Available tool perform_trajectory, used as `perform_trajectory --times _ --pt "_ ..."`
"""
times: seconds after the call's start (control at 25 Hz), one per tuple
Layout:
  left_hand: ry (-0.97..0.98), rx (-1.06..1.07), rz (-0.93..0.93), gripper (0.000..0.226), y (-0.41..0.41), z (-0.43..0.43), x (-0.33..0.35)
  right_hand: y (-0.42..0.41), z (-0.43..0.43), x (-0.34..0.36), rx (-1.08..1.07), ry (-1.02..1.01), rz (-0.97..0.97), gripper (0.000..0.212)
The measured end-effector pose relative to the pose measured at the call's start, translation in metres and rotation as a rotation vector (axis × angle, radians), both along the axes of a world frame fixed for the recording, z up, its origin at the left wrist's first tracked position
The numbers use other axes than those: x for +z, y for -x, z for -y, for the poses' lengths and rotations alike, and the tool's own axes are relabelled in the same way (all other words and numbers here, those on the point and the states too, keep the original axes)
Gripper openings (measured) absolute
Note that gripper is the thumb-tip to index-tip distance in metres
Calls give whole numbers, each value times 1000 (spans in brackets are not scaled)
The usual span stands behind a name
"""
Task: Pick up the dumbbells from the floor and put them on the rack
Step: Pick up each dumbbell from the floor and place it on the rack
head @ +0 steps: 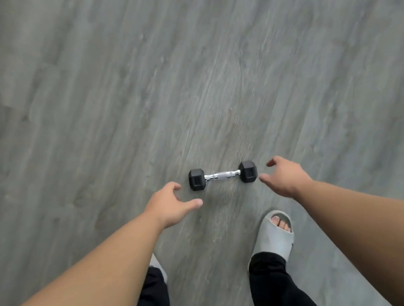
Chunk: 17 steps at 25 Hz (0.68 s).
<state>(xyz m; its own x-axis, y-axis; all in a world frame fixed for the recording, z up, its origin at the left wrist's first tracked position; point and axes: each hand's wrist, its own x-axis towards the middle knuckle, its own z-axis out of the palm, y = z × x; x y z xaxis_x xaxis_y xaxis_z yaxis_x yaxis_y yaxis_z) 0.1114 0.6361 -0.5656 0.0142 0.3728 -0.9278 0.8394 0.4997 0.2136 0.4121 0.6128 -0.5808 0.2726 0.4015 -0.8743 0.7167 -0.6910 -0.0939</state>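
A view straight down from a person's head onto a grey wood-grain floor (186, 66), slightly blurred. A small dumbbell (223, 175) lies flat on the floor just below the middle of the frame, its length running left to right. It has two black hexagonal ends joined by a shiny metal handle. Two bare forearms reach in from the bottom corners toward it. The left hand (170, 204) hangs just beside the dumbbell's left end, a little nearer the viewer, fingers spread and loosely curled, thumb pointing right, holding nothing. The right hand (286, 177) hangs just beside the right end, also spread wide with fingers and thumb apart, holding nothing. Neither hand touches the dumbbell; a narrow strip of floor shows between each hand and the nearest black end. Below the hands are the person's legs in black trousers (274, 285). The right foot wears a grey open-toe slipper (279, 237), toes showing, planted near the dumbbell. Only a sliver of the left slipper (158, 264) shows, mostly hidden under the left forearm.
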Motion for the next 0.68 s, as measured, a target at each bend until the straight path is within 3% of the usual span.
perform_trajectory --times 0.12,0.28,0.36,0.48,0.68 --pt "-32 132 -33 110 -10 10 -82 0 8 -83 -24 -33 -2 67" --pt "-134 125 -45 120 -30 17 -164 4 15 -159 -101 -97 -33 78" --pt "-161 158 -28 111 -40 19 -192 8 18 -184 -117 -126 -66 80" --pt "-229 208 -32 78 -47 20 -213 4 22 -194 -96 -188 -54 75" --pt "-231 223 -38 58 -16 12 -165 29 24 -142 -135 -164 -91 59"
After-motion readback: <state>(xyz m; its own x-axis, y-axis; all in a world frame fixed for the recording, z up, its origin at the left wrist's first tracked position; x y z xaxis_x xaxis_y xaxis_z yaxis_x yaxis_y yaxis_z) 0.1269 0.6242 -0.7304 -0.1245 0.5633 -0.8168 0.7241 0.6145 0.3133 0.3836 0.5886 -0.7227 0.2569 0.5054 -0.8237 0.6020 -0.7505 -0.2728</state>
